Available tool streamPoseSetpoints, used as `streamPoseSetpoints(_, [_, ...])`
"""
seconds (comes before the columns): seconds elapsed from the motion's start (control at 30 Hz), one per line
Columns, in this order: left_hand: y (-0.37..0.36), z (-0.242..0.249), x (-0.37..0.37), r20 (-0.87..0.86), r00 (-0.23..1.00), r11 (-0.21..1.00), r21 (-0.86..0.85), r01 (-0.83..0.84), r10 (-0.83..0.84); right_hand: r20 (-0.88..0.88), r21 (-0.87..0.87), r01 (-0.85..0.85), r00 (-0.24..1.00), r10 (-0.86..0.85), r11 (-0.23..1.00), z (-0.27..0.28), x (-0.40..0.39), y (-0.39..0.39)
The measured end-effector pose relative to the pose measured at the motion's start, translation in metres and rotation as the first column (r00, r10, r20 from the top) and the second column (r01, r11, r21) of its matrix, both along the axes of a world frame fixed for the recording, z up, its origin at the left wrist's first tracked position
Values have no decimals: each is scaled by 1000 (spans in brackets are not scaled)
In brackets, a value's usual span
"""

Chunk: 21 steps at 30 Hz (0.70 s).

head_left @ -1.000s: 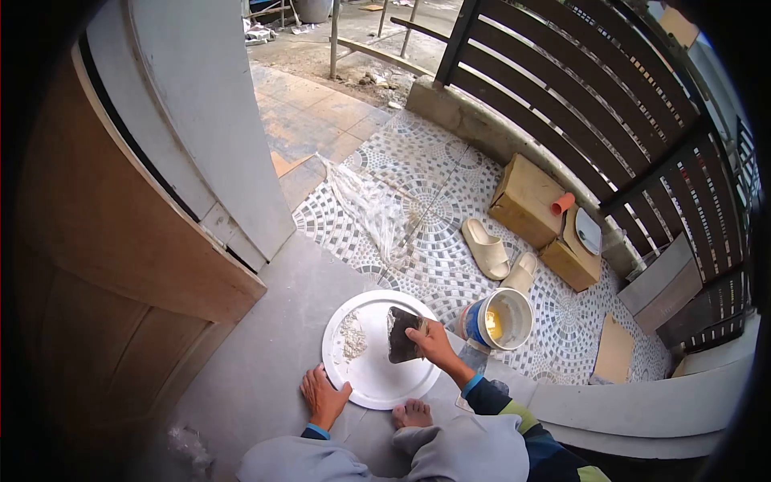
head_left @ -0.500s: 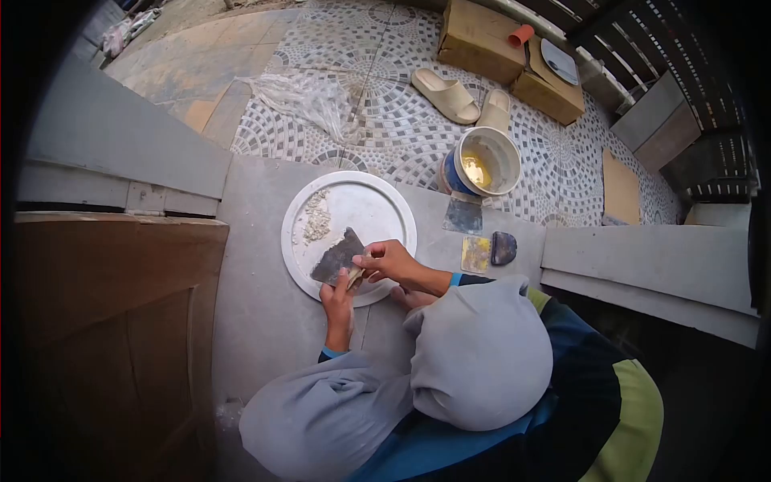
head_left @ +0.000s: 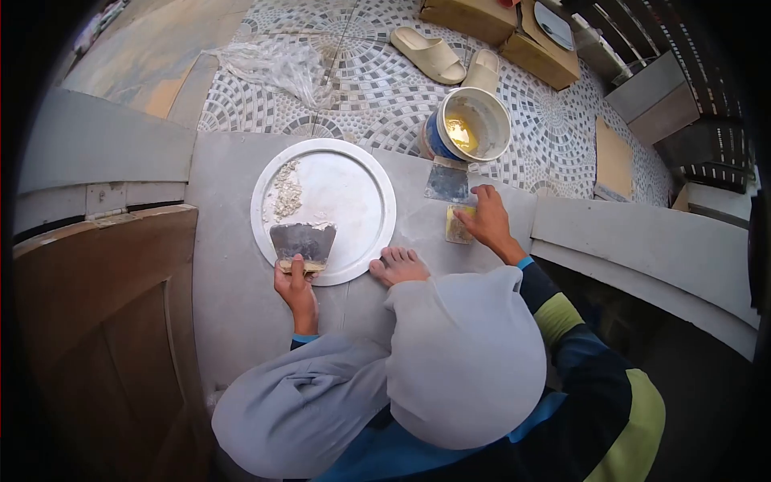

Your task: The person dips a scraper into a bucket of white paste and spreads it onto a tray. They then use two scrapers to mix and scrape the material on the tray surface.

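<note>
My left hand (head_left: 298, 291) grips a wide putty scraper (head_left: 303, 243) by its base, with the thumb on top. The dark blade points away from me, pale paste along its edge, over the near left part of a round white tray (head_left: 324, 279). Crumbly pale filler (head_left: 286, 193) lies on the tray's left side. My right hand (head_left: 490, 221) is over the floor right of the tray, thumb and fingers apart. Its thumb is by a yellow-stained scraper (head_left: 458, 227); a dark scraper (head_left: 446, 183) lies just beyond. What is beneath the palm is hidden.
A bucket (head_left: 499, 127) with yellow residue stands beyond the scrapers. Behind it are beige slippers (head_left: 430, 55) and cardboard boxes (head_left: 546, 50). Crumpled plastic sheeting (head_left: 277, 68) lies on the patterned tiles. A brown door (head_left: 104, 321) borders the left, and my bare foot (head_left: 399, 267) is beside the tray.
My right hand has left the scraper held in my left hand and moved right to the scrapers on the floor, covering the small dark one. My left hand has turned its blade away from me.
</note>
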<state>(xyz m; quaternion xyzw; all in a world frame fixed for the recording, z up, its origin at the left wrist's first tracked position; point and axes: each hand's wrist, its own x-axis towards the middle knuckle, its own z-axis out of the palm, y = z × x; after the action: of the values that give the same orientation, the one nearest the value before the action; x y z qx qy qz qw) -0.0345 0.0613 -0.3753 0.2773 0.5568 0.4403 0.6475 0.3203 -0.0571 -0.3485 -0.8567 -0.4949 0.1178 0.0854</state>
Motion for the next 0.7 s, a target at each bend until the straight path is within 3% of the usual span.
streamPoseSetpoints(0.03, [0, 2, 2, 31, 999, 999, 16, 30, -30, -20, 4, -22, 1000, 22, 1000, -9, 5, 7])
streamPoseSetpoints(0.13, [0, 1, 3, 80, 997, 999, -31, 24, -21, -194, 177, 315, 940, -281, 932, -51, 19, 25])
streamPoseSetpoints(0.2, [0, 3, 2, 75, 997, 997, -63, 36, -31, -91, 147, 284, 958, -273, 948, -47, 16, 33])
streamPoseSetpoints(0.27, [-1, -4, -2, 96, 995, 998, -60, 12, -6, -482, 83, 488, 783, -394, 869, -43, 15, 40])
streamPoseSetpoints(0.3, [0, -4, -2, 130, 992, 998, -59, 1, 7, -491, 24, 418, 796, -354, 908, -49, 0, 31])
streamPoseSetpoints(0.33, [-1, -4, -4, 116, 993, 998, -54, -17, 23, -346, -57, 175, 920, -184, 983, -57, -43, 18])
streamPoseSetpoints(0.37, [-2, -5, -4, 110, 994, 999, -38, 1, 3, -158, -158, -125, 982, 100, 980, -68, -101, 2])
streamPoseSetpoints(0.4, [-2, -6, -4, 110, 994, 999, -23, 26, -23, -46, -240, -322, 946, 320, 916, -78, -146, -9])
streamPoseSetpoints(0.5, [-2, -6, -3, 122, 992, 1000, -13, 26, -24, 24, -298, -396, 906, 422, 868, -97, -173, -15])
streamPoseSetpoints(0.57, [-4, -9, -3, 119, 992, 999, -14, 40, -38, -8, -211, -246, 968, 250, 946, -104, -172, -16])
streamPoseSetpoints(0.6, [-4, -8, -2, 118, 993, 999, -43, 8, -3, -116, -150, -100, 990, 83, 984, -100, -133, -6])
streamPoseSetpoints(0.63, [-4, -7, -2, 117, 993, 997, -73, -24, 33, -333, -112, 100, 934, -133, 989, -88, -72, 8])
streamPoseSetpoints(0.7, [-5, -12, -7, 110, 993, 998, -50, -43, 48, -696, -150, 424, 596, -400, 893, -55, 39, 38])
